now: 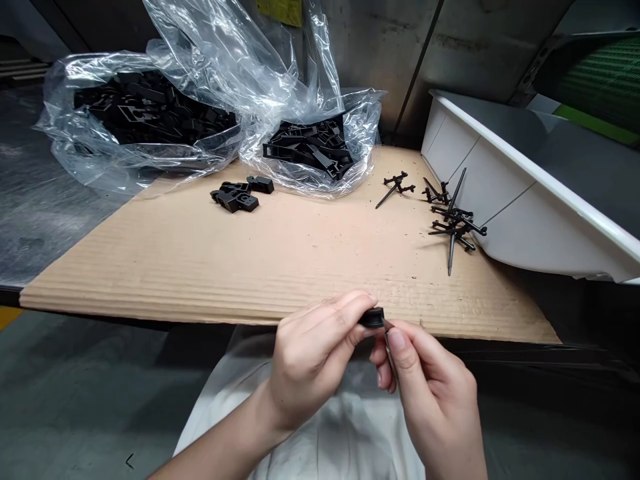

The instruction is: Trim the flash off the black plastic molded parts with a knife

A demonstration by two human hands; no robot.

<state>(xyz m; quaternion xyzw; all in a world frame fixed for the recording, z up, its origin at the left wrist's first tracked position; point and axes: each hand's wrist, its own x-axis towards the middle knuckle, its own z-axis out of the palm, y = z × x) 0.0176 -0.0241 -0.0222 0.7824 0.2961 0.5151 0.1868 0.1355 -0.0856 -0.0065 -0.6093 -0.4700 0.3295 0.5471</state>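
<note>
My left hand (320, 347) pinches a small black plastic part (371, 317) between thumb and fingers, just over the front edge of the cardboard. Close against that part's right end, my right hand (425, 380) is closed on a thin dark blade-like tool (389, 337), whose tip meets the part. Most of the tool is hidden by the fingers, so its exact kind does not show. Beyond the hands lies a small cluster of black plastic blocks (235, 197). To the right, several black branched plastic pieces with pointed stems (453, 223) lie on the cardboard, some against the white tray.
A cardboard sheet (300, 260) covers the work surface. Behind it stand two clear plastic bags, the left bag (65, 150) and the right bag (367, 127), full of black parts. A white tray (465, 153) flanks the right side. A metal wall (370, 53) closes the back.
</note>
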